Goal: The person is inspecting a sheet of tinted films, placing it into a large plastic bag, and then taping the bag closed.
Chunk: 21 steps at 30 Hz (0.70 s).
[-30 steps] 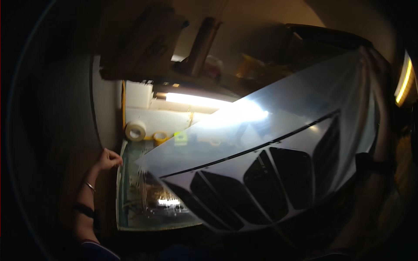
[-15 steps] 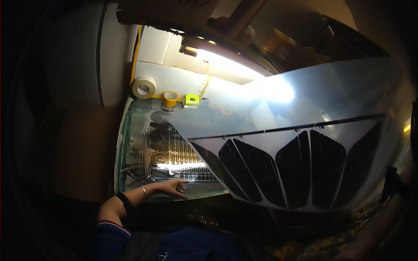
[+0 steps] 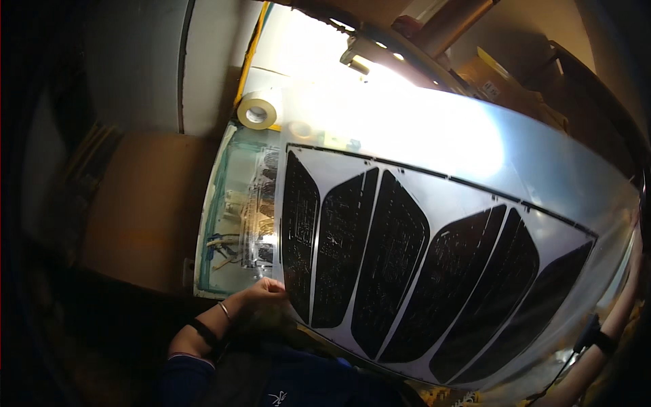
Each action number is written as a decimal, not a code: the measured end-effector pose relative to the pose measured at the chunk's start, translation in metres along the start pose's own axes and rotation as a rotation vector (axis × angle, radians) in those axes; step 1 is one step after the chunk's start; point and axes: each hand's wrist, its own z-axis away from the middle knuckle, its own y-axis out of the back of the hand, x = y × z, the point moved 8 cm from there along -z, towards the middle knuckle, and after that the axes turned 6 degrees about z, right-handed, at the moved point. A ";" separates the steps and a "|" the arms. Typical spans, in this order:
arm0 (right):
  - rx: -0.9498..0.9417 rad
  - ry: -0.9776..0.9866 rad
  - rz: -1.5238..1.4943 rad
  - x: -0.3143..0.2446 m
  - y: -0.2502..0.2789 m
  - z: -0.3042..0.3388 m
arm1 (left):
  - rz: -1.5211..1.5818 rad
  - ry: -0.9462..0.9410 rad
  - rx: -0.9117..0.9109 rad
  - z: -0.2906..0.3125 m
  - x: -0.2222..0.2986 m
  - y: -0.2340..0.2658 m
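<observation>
A large translucent film sheet printed with several long black pointed panels spreads across most of the view. My left hand pinches its lower left edge, with a thin bracelet and a dark band on that wrist. My right hand reaches up along the sheet's far right edge and holds it there; its fingers are mostly hidden behind the film and in shadow. A dark wristband shows on the right forearm. Under the sheet lies a glass-topped light table carrying another patterned film.
A roll of pale tape stands at the table's far left corner. A bright lamp glares above the table. A brown cardboard box sits left of the table, and more boxes are stacked at the upper right.
The film sheet has swung down and toward me, now covering most of the table. My left hand moved from the table's surface to the sheet's lower left edge.
</observation>
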 end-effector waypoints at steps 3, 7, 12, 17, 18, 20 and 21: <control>-0.124 -0.077 0.206 0.102 -0.035 0.034 | -0.038 -0.037 0.125 0.036 0.016 0.001; -0.290 -0.321 0.059 0.129 -0.133 0.109 | -0.326 -0.035 0.467 0.093 0.060 0.027; -0.441 -0.353 -0.177 0.118 -0.305 0.185 | -0.238 0.045 0.674 0.144 0.093 0.055; -0.578 -0.316 -0.381 0.109 -0.474 0.192 | -0.241 0.103 0.867 0.167 0.117 0.073; -0.572 -0.278 -0.449 0.101 -0.502 0.185 | -0.263 0.100 0.892 0.163 0.117 0.068; -0.671 -0.238 -0.415 0.091 -0.548 0.173 | -0.344 0.080 0.900 0.164 0.118 0.075; -0.701 -0.231 -0.423 0.088 -0.566 0.167 | -0.292 0.070 0.903 0.152 0.121 0.067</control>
